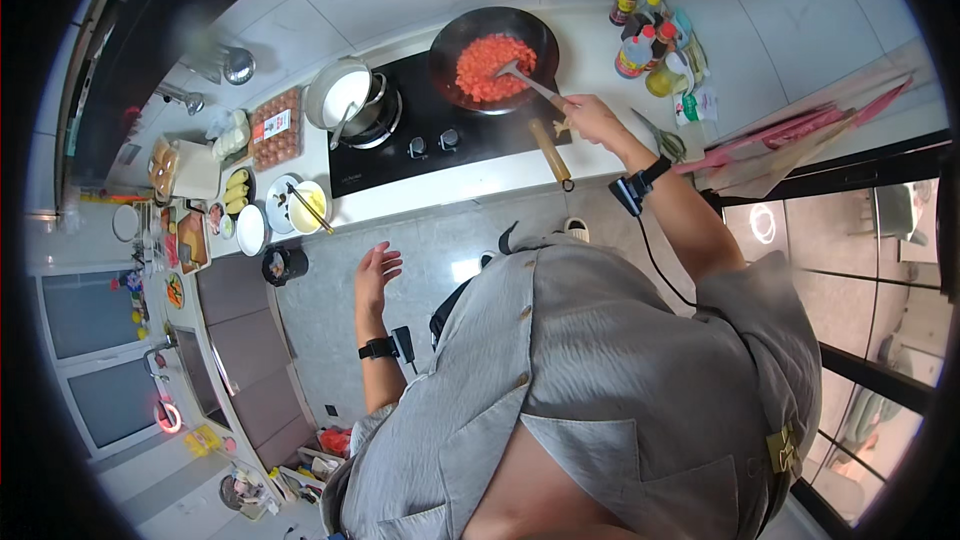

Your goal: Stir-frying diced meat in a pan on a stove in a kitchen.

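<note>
My right hand is closed around the handle of a spatula. The spatula's blade rests among diced red pieces, apparently tomato, in a dark wok on the black gas hob. Below my right hand, the wok's wooden handle juts out past the counter's front edge; my fingers do not grip it. My left hand hangs in the air over the floor, apart from the counter, its fingers spread and holding nothing. Nearest to it are a small dark bin and a pale bowl with chopsticks.
A steel pot of white contents holds a spoon on the left burner. Left of it are an egg tray, a white bowl and a plate. Sauce bottles crowd the right corner, near green-handled scissors.
</note>
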`<state>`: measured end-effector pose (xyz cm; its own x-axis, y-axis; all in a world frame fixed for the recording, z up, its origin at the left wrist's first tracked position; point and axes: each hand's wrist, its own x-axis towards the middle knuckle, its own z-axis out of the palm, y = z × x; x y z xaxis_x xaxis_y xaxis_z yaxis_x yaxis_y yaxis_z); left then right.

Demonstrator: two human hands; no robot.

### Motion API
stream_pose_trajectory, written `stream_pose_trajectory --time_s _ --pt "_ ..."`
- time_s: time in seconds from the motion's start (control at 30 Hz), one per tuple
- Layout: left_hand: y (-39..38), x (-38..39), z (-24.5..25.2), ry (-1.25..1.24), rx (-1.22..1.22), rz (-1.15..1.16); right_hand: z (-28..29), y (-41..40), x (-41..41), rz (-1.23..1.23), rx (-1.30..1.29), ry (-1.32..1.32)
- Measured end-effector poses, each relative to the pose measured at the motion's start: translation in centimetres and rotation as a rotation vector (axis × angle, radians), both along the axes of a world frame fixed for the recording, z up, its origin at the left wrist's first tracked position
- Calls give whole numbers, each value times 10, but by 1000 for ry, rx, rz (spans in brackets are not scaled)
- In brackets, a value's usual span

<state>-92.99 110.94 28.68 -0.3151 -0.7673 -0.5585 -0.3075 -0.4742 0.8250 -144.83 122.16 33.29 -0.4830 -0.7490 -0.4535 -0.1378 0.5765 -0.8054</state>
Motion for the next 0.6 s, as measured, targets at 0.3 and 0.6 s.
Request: stream_pose_trajectory --time_s 0.3,0.6 --pt "-2 0 1 -5 15 -33 36 17 5 -5 119 37" --pt "-2 7 -7 34 -3 -15 28 3 -6 -5 60 180"
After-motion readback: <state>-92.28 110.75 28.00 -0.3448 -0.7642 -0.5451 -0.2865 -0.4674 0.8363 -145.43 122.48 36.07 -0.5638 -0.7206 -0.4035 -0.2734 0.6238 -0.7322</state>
